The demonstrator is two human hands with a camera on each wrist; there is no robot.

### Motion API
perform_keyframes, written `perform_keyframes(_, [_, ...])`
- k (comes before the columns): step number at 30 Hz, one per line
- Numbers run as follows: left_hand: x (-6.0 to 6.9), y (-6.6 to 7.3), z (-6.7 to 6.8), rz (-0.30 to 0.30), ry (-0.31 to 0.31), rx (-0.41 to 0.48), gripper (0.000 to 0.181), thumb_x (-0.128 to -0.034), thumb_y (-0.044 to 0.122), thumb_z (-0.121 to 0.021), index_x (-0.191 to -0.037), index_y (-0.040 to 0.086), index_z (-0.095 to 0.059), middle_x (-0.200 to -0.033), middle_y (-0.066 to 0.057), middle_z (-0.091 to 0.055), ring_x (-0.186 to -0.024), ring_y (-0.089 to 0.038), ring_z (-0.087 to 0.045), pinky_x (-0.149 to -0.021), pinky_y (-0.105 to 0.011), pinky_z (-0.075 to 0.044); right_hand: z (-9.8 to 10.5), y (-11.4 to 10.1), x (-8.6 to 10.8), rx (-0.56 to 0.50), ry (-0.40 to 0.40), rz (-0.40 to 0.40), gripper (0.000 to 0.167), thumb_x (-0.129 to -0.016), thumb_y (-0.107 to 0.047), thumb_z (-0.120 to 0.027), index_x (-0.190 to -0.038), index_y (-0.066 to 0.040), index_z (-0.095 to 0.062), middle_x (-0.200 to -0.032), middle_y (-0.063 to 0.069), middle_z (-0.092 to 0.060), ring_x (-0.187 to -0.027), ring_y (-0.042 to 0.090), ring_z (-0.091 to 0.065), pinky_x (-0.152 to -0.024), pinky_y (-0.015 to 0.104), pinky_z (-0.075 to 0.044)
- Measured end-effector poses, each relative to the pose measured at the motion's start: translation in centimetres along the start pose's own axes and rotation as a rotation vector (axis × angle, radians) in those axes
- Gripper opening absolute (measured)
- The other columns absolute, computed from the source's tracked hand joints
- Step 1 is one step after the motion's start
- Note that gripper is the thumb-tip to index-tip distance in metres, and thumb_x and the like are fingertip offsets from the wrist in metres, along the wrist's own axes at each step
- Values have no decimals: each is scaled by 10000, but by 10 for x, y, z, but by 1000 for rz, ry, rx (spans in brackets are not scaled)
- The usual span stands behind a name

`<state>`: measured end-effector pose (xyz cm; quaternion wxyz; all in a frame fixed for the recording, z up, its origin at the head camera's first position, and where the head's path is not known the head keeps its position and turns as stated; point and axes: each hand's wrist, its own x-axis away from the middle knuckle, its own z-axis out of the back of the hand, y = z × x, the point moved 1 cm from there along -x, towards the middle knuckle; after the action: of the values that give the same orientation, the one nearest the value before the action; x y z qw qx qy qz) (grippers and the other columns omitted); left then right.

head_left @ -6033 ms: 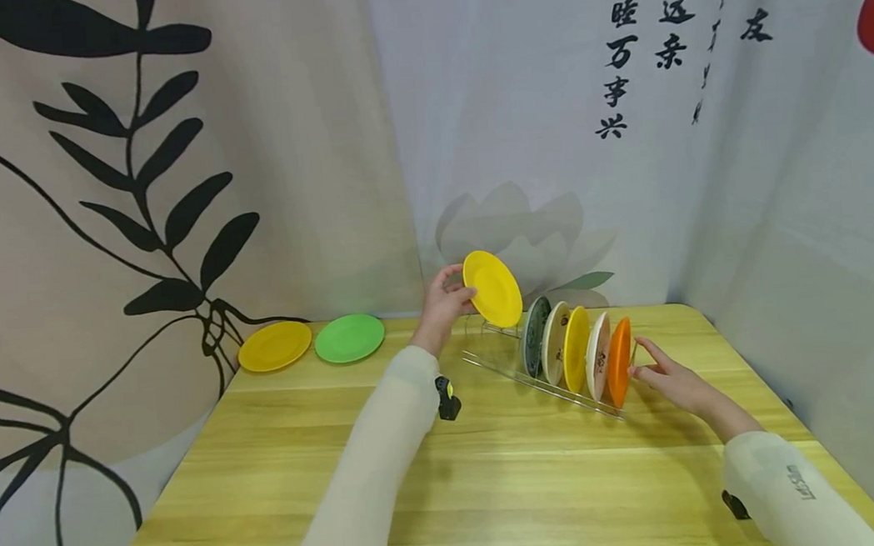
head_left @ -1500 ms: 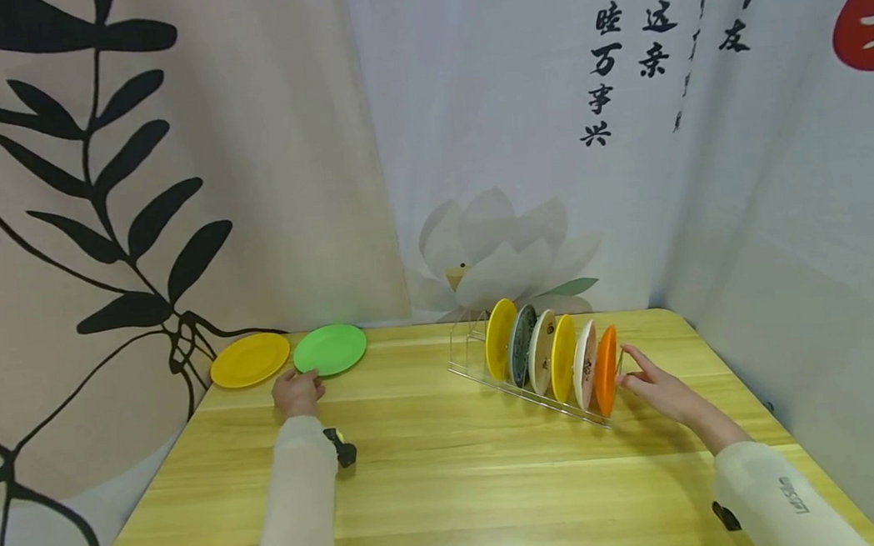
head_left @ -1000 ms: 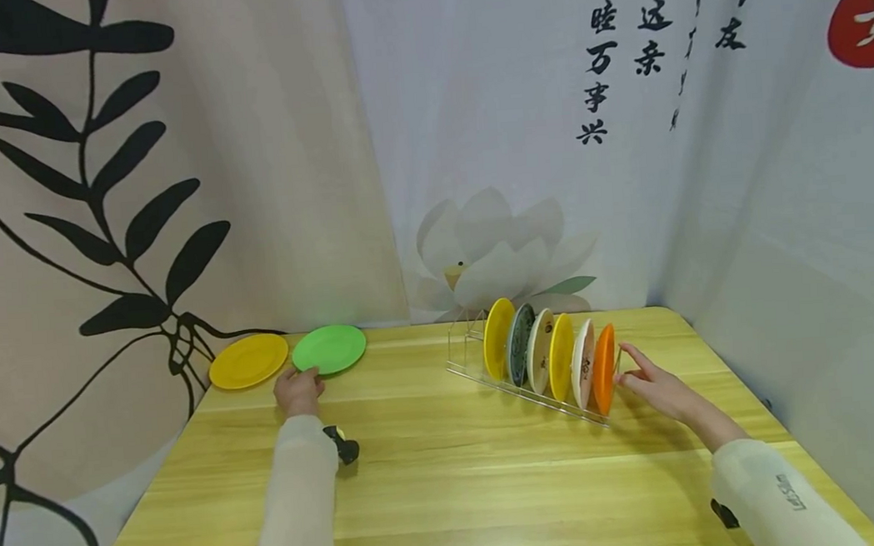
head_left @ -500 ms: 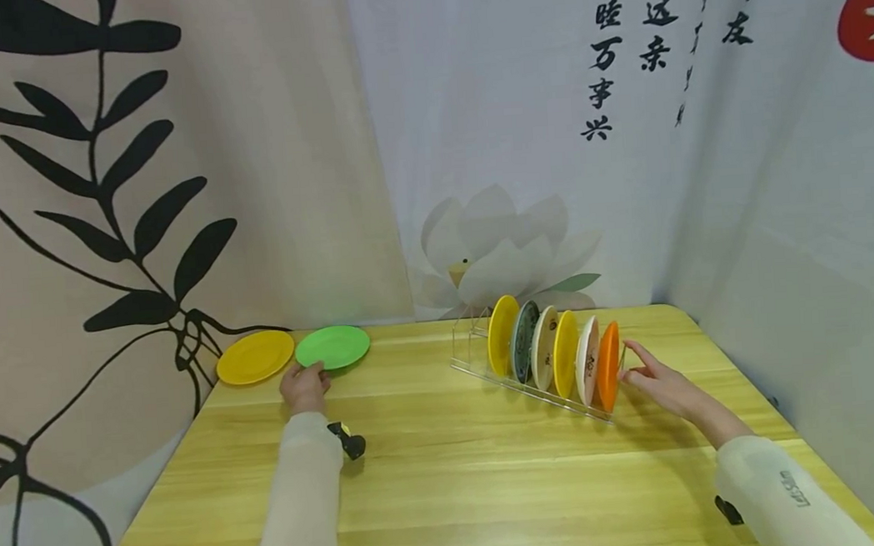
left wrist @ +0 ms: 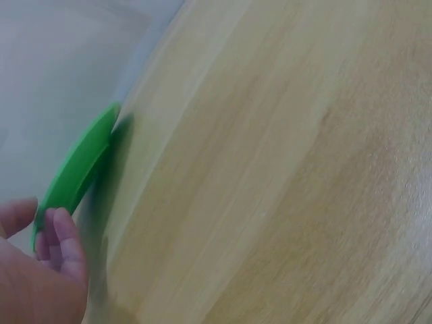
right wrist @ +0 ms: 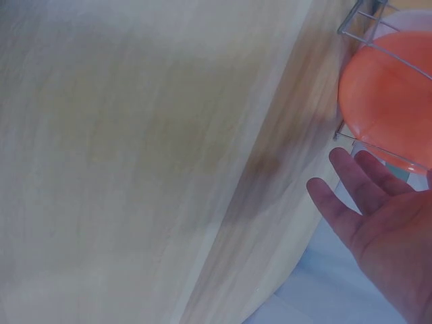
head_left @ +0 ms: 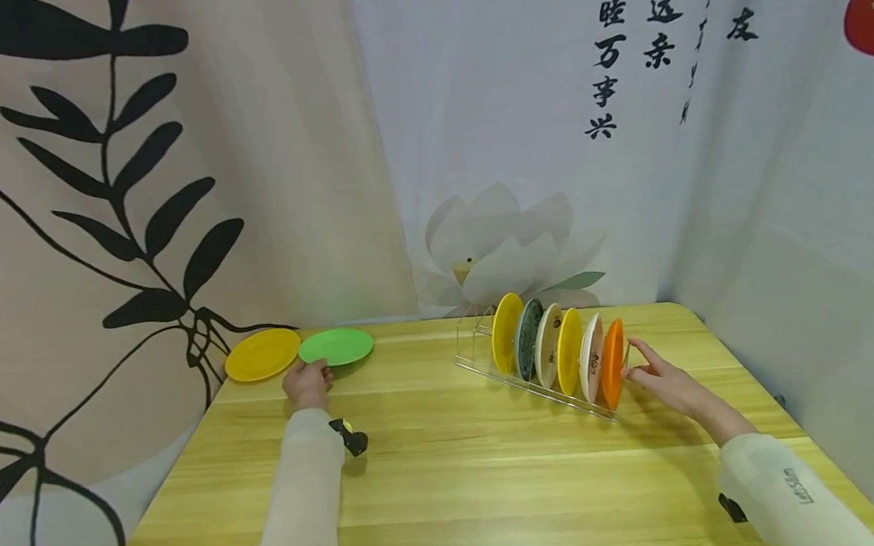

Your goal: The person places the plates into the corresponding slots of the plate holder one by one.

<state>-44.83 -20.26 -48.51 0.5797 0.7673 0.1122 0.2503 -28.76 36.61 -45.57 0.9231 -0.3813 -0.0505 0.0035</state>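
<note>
My left hand [head_left: 307,386] pinches the near edge of a green plate [head_left: 336,347]. In the left wrist view, that green plate [left wrist: 84,162] is tilted off the table, with thumb and fingers on opposite sides of its rim. At the end of the wire dish rack [head_left: 537,388], my right hand [head_left: 668,388] holds the end wire with index finger and thumb. The other fingers [right wrist: 361,185] stretch out below an orange plate [right wrist: 391,101] in the right wrist view. Thumb and index finger are mostly hidden there.
Several plates stand upright in the rack: a yellow one [head_left: 507,334] at the left, then a dark green one [head_left: 529,339], patterned pale ones, another yellow one and the orange one. A yellow plate [head_left: 263,355] lies flat at the table's back left corner. Curtains border the table.
Six seconds ago my left hand held a yellow plate above the rack; it now stands there. That hand moved left to the green plate and tilted it up. My right hand stayed at the rack.
</note>
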Motion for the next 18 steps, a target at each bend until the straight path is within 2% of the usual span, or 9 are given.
perform_keyframes(5, [3, 2, 4, -18, 10, -1, 389, -926, 0, -633, -1307, -55, -574, -788, -36, -607, -717, -140, -583, -726, -270, -543, 0, 1, 0, 4, -1, 15, 761, -1031, -398, -436, -1593, -87, -28, -1401, 346, -461, -1249, 547, -458, -978, 690, -385])
perform_keyframes(11, [3, 4, 9, 1, 16, 12, 495, -934, -22, -603, -1419, 3, -507, -878, -27, -583, -792, -142, -570, -806, -259, -541, 0, -1, 0, 5, -1, 11, 780, -1030, -434, -447, -1593, -87, -32, -1403, 351, -455, -1245, 549, -461, -974, 683, -395])
perform_keyframes(15, [4, 5, 10, 11, 4, 25, 527, -935, -52, -566, -1449, 12, -465, -1106, -73, -574, -899, -189, -572, -860, -277, -532, 0, 0, 1, 15, 1, 17, 783, -1032, -443, -441, -1591, -81, -29, -1403, 356, -450, -1242, 557, -458, -965, 689, -397])
perform_keyframes(18, [5, 6, 11, 12, -32, 34, 569, -944, -57, -520, -1493, 18, -389, -1346, -128, -487, -1058, -245, -555, -947, -324, -509, 0, 1, 1, 12, -1, 22, 781, -1033, -440, -438, -1592, -85, -23, -1405, 357, -447, -1240, 555, -461, -963, 692, -396])
